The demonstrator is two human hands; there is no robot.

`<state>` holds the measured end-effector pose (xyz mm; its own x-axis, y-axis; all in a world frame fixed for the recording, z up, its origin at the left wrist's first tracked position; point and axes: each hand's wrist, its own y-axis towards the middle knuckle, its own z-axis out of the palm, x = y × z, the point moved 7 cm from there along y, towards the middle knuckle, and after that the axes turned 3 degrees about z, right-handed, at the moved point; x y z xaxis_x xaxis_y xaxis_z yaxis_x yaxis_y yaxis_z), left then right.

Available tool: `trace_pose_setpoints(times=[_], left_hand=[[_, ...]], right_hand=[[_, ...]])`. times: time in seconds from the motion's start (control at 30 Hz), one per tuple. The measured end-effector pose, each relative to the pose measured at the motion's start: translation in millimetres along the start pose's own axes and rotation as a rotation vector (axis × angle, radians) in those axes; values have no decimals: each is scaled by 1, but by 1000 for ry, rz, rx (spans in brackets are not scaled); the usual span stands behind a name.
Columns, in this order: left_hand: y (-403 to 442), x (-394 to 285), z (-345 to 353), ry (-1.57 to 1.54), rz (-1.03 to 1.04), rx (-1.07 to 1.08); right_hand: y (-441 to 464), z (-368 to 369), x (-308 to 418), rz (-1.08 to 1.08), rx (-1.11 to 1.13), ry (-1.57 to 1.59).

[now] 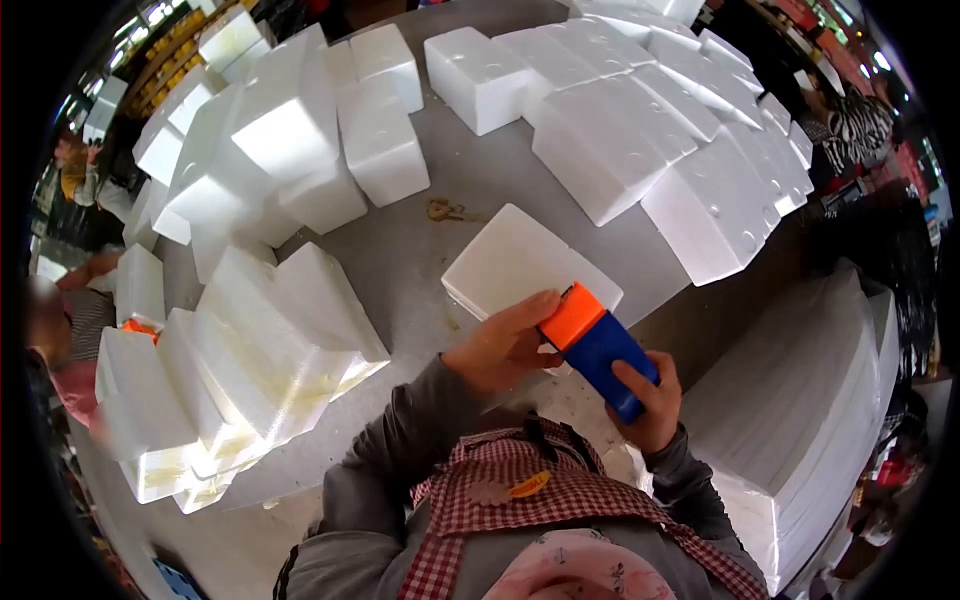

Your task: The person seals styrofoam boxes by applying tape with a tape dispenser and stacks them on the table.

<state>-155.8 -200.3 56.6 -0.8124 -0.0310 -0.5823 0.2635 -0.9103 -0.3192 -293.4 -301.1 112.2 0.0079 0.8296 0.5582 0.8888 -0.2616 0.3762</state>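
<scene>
An object with an orange end and a blue body (604, 350) is held tilted between my two hands, in front of my checked apron. My left hand (508, 345) has its fingers closed on the orange end. My right hand (650, 400) is wrapped round the lower blue end. Just beyond the object, a white foam block or box (525, 262) lies on the grey table (430, 290), partly hidden by my left hand and the orange end.
White foam boxes are stacked at the left (260, 350), back left (290, 110) and back right (610, 130). Scissors (447, 210) lie mid-table. A large wrapped white stack (790, 410) stands at the right. Another person (75, 340) is at the left edge.
</scene>
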Motion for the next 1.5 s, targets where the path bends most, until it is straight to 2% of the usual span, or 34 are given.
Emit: trace_pose_setpoints(times=[0.03, 0.1, 0.17, 0.23, 0.27, 0.33, 0.4, 0.47, 0.5, 0.53, 0.63, 0.67, 0.73, 0.77, 0.83, 0.87, 0.9, 1.03, 1.1, 1.17, 1.2, 1.23, 1.27, 1.37, 1.47, 1.5], left_hand=[[1, -5, -8, -12, 2, -8], [-1, -27, 4, -350, 49, 421], [1, -39, 0, -250, 19, 344], [10, -49, -36, -1, 221, -67], [21, -51, -69, 112, 304, -237], [30, -84, -116, 745, 557, -364], [23, -131, -146, 1198, 504, -788], [84, -69, -219, 1120, 428, -594], [86, -57, -232, 1111, 404, -597], [79, -59, -251, 1428, 274, -948], [26, -64, -250, 1193, 497, -978], [-12, -55, -206, 952, 733, -1043], [-48, -3, -175, 563, 971, -1079], [-44, 31, -175, 536, 902, -1062], [-6, 107, -153, 247, 608, -826], [10, 162, -146, 742, 703, -559], [4, 162, -139, 748, 714, -561], [-38, 120, -28, 1040, 690, -368], [-45, 99, 3, 1217, 687, -257], [-42, 11, -39, 1091, 925, -647], [-36, -33, -29, 1533, 1131, -660], [-15, -51, -35, 1861, 950, -739], [10, -41, -69, 2039, 712, -664], [18, -28, -85, 2121, 715, -642], [18, -28, -86, 2117, 709, -651], [17, -28, -87, 2124, 723, -650]], right_hand=[[9, 0, 5, -69, -21, -43], [23, 2, 6, -45, -26, -26], [39, 7, 8, -94, 1, 70], [54, 16, 19, -140, 89, 10], [60, 19, 15, -67, 104, -5], [65, 20, 11, 53, 152, -55], [66, 15, 9, 91, 209, -133], [68, 28, 1, 125, 335, -315], [75, 33, 0, 101, 337, -366], [84, 38, 2, 70, 356, -403], [85, 43, 3, 88, 430, -406], [87, 44, 0, 107, 439, -387], [83, 46, -3, 111, 422, -374], [85, 47, -2, 93, 390, -373], [81, 47, 0, 78, 386, -382], [80, 46, 2, 54, 375, -403], [80, 45, 2, 44, 365, -401], [74, 44, 1, -5, 350, -411], [77, 43, 0, -17, 323, -406], [75, 45, -1, -7, 354, -398], [75, 42, 3, -4, 343, -384], [72, 39, 0, 3, 341, -384], [70, 36, -3, -4, 362, -367], [47, 7, -21, -2, 356, -269], [-34, -14, -66, 76, 339, -162], [-67, -8, -90, 72, 260, -95]])
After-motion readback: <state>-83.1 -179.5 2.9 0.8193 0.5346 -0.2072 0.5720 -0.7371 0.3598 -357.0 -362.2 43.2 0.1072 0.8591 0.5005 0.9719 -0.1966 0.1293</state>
